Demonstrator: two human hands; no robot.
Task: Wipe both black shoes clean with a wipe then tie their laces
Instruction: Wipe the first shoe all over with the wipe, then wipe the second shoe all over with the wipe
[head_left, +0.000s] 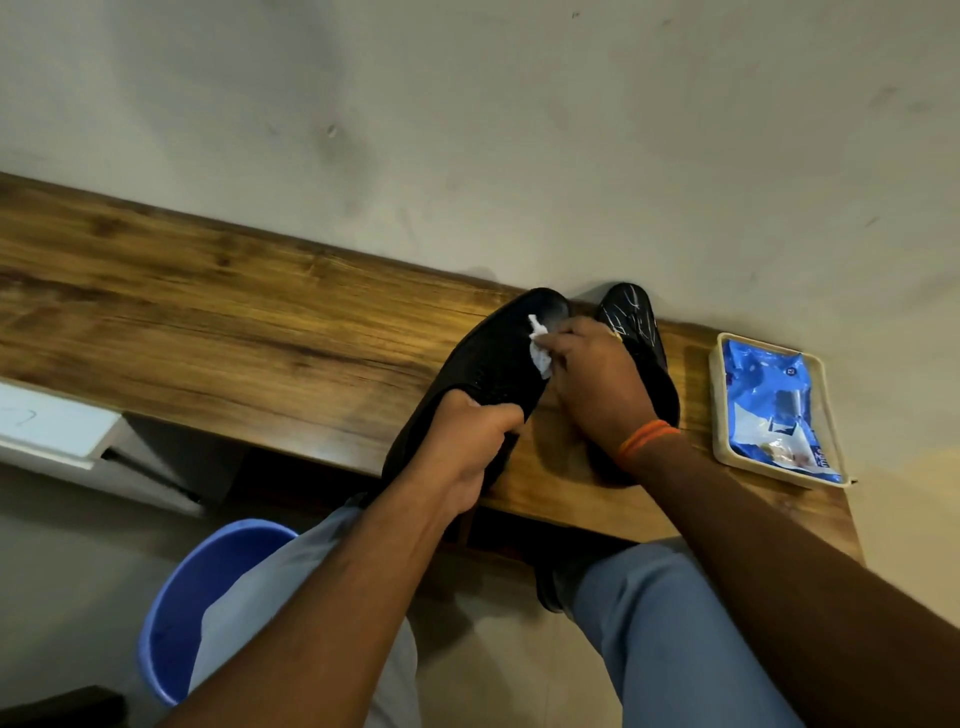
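Head view: a narrow wood-grain table (208, 312) runs along a pale scuffed wall (467, 130). Two glossy black leather shoes lie on it, toes toward the wall. The left black shoe (483, 364) is tilted, its heel end raised off the table edge in the left hand (467, 441), whose grip is closed around the shoe's rear upper, fingers curled over the collar. The right hand (597, 374) pinches a small crumpled white wipe (176, 348) against the left shoe's toe area; grip closed on the wipe. The right black shoe (634, 322) lies flat just beside the first, largely covered by the right hand and wrist, which wears an orange thread band (644, 441); white streaks show on its toe. Laces cannot be made out on either shoe. Near the right shoe sits a cream rectangular tray (719, 415) holding a blue plastic wipes packet (769, 405). Below the table: a blue plastic bucket (176, 597) and light grey trousered knees (675, 623).
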